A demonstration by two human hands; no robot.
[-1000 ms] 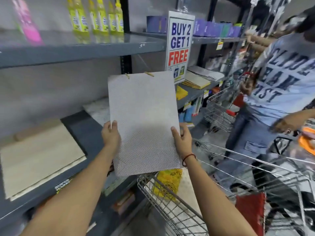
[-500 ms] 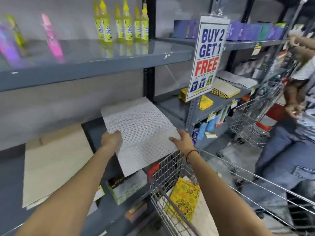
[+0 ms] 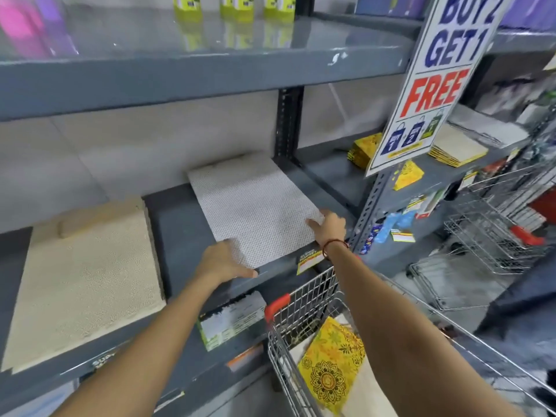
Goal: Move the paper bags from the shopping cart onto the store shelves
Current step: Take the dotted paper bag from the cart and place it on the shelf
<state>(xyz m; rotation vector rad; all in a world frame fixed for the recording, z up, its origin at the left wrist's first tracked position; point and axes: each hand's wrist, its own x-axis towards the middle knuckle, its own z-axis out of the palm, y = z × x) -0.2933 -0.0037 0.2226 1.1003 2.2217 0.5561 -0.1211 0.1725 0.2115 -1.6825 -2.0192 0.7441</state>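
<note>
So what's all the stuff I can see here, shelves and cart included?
Dotted bag: one, white, flat on the middle shelf.
Beige bags: one stack, left on that shelf.
Shelves: grey metal, several levels.
Bottles: at least three, yellow-green, top shelf.
Sign: one, white, reads BUY 2 GET 1 FREE.
Yellow bags: a pile, behind the sign.
Cart: one, wire, red corner, bottom right.
Patterned bag: one, yellow, in the cart.
Left hand: on the dotted bag's near corner.
Right hand: on its right edge.
</note>
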